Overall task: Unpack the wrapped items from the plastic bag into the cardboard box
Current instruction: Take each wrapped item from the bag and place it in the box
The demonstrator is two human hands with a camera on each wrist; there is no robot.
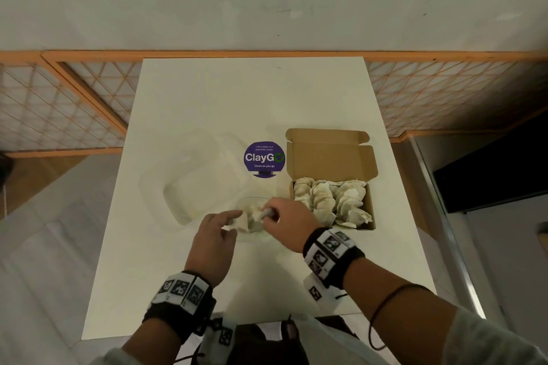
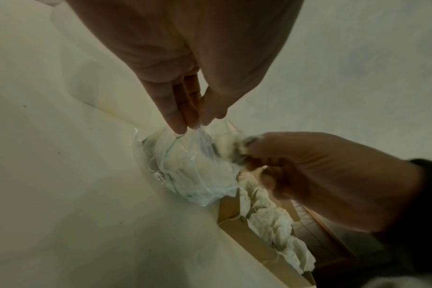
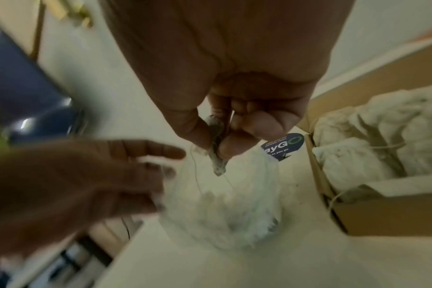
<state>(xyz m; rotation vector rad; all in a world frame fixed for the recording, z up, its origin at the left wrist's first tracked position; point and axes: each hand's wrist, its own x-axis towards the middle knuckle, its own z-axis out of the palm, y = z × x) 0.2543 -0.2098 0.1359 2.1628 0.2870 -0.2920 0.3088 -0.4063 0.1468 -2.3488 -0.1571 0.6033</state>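
Note:
A clear plastic bag (image 1: 254, 224) lies on the white table (image 1: 252, 104), with pale wrapped items inside. My left hand (image 1: 234, 221) pinches the bag's rim (image 2: 197, 132) between thumb and fingertips. My right hand (image 1: 268, 213) pinches one small wrapped item (image 2: 228, 144) just above the bag's mouth, and a thin string trails from the item (image 3: 218, 165). To the right stands the open cardboard box (image 1: 370, 207), its lid folded back. Several white wrapped items (image 1: 332, 201) lie in rows inside the box.
An empty clear plastic container (image 1: 195, 178) sits left of the bag. A round purple sticker (image 1: 264, 159) lies flat between the container and the box. An orange lattice railing (image 1: 89, 98) runs behind the table, and a dark panel (image 1: 489, 175) stands at the right.

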